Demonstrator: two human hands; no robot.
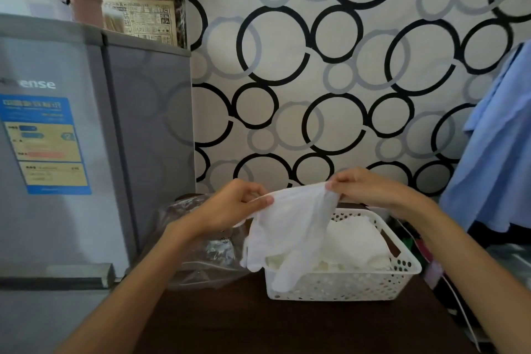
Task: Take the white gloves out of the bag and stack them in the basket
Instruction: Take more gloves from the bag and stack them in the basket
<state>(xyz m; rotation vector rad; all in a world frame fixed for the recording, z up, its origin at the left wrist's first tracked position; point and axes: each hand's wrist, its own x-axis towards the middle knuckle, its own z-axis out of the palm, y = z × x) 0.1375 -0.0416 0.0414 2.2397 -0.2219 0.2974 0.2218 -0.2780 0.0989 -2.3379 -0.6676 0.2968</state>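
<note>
White glove (290,227) hangs stretched by its cuff between both hands, above the near-left corner of the white perforated basket (342,284); its fingers droop down over the basket's front-left rim. Left hand (238,204) pinches the cuff's left end, grip closed on the fabric between thumb and curled fingers. Right hand (365,184) pinches the cuff's right end the same way, fingers curled, grip closed on the glove. Basket sits on a dark brown counter (258,327) and already holds a pile of white gloves (356,244), heaped toward its middle and right side. Clear plastic bag (201,250) lies crumpled just left of the basket, against the foot of a grey refrigerator (71,152) with a blue and yellow label on its door. Wall behind carries a pattern of black and grey rings. Light blue cloth (497,152) hangs at the right edge.
</note>
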